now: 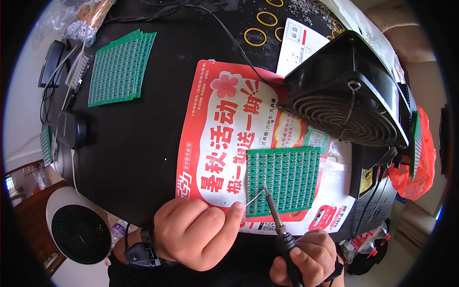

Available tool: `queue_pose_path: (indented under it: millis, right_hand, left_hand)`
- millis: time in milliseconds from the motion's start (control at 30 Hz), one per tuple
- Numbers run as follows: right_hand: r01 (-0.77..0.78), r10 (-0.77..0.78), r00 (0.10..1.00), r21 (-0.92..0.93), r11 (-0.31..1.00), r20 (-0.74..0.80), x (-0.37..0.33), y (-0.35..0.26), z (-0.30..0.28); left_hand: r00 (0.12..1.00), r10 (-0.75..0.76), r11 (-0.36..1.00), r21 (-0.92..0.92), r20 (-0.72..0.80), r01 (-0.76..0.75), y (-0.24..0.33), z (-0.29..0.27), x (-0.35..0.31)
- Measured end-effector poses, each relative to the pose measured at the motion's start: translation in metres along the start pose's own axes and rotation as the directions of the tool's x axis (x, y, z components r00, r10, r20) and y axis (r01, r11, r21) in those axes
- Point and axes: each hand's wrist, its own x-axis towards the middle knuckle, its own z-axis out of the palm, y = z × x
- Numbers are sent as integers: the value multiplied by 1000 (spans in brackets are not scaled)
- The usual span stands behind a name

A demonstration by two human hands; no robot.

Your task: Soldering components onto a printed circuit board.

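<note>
Pinches thin wire (253,199) in the left grip (201,232), clamps a soldering iron (274,208) in the right grip (308,260) over the circuit board (294,178), and might short it by overfeeding.

Big red words (221,139) are lying on paper (197,103) past the left fingers (232,215), small ones on a farther card (301,42)

Circuit board (287,179): green, hard, slightly glossy, roughened by rows of tiny raised parts. Soldering iron (281,230): bare metal shaft, dull; handle smooth black plastic. Wire (254,199): thin, silvery metal. Poster (196,122): smooth printed paper, faint sheen. Table (129,167): black, mostly smooth, low sheen. Fan (330,79): black housing, plastic-looking, ridged ring grille. Bag (424,174): red, thin, crinkled plastic, glossy.
</note>
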Motion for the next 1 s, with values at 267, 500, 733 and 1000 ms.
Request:
queue_pose_path:
  millis: [267,500,733,1000]
  right_hand:
    - [11,-11,1000,13,1000,8,-4,2,1]
    - [1,-2,1000,46,999,26,-5,1,-3]
    - [5,-6,1000,33,999,14,-4,1,-1]
    - [12,-12,1000,55,998,3,-8,-3,-3]
  left_hand:
    - [1000,15,999,31,12,-16,0,1,-1]
    - [998,-70,997,-23,-2,70,3,2,-3]
    - [998,-48,998,-27,29,49,3,-3,-1]
    - [896,-413,911,74,165,406,41,-43,-5]
